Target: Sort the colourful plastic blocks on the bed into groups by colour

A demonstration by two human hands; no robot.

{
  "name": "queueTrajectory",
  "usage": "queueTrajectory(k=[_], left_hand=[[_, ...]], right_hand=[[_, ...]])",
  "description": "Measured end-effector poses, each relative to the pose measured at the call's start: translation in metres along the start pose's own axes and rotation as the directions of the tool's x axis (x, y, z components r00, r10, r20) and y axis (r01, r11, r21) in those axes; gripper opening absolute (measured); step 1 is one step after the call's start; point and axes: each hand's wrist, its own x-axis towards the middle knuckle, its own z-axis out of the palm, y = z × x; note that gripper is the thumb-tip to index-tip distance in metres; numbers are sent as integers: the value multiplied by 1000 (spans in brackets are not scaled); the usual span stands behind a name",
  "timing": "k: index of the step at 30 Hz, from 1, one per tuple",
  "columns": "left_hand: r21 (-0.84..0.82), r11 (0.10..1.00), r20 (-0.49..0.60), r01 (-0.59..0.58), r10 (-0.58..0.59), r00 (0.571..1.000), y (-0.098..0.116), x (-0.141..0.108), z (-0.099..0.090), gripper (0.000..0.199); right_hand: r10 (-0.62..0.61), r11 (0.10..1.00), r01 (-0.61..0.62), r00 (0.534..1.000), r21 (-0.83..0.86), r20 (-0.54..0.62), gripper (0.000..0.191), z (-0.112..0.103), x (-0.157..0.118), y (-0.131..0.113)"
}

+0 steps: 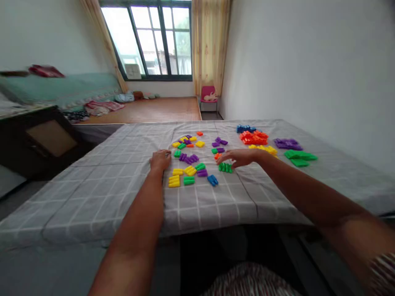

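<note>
My left hand (160, 159) lies on the checked cloth at the left of the loose plastic pieces, its fingers loosely bent and holding nothing. Nearest to it are a green piece (177, 153) and a purple cluster (189, 158). My right hand (239, 158) arches over a row of green plastic pieces (225, 167), with fingertips at one end and thumb at the other. An orange piece (217, 156) sits just behind those fingers, partly hidden. Yellow pieces (174, 181), a purple piece (202, 173) and a blue piece (212, 180) lie between my hands.
Sorted piles stand at the right: blue (246, 128), orange (253, 137), yellow (263, 149), purple (288, 144) and green (300, 157). The table's front edge (216, 220) is close to me. A white wall (324, 74) rises on the right; a dark cabinet (46, 139) stands left.
</note>
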Motion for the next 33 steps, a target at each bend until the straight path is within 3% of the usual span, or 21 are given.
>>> queueTrajectory(k=[4,7,11,15,19,22,24,28,30,33], left_hand=[[8,1000,1,7,-7,1000,0,0,-1,36],[7,1000,1,-3,3,1000,0,0,-2,36],[9,1000,5,10,-10,1000,0,3,-3,37],[20,1000,15,11,-11,1000,0,5,-3,38],[23,1000,17,1,-2,1000,0,4,-4,39],[31,1000,14,-2,2,1000,0,3,-5,39],[31,999,15,-8,7,1000,-1,3,-5,40],[25,1000,20,-9,9,1000,-3,5,-4,40],[26,1000,29,-3,3,1000,-4,8,-3,40],[30,1000,49,-4,2,999,-8,12,-2,42]], right_hand=[[24,1000,-25,999,-20,-20,66,8,2,0],[132,989,-137,986,-53,-99,59,16,-7,3],[293,952,-305,938,-38,-185,53,27,-36,8],[410,912,-398,881,100,-237,66,32,-63,9],[402,913,-357,869,195,-289,64,31,-70,5],[354,934,-304,858,188,-371,42,28,-64,3],[284,958,-243,884,154,-372,33,27,-60,2],[164,986,-156,964,53,-211,40,33,-59,-1],[219,976,-214,956,46,-197,39,38,-63,-1],[368,930,-344,885,132,-284,36,45,-83,3]])
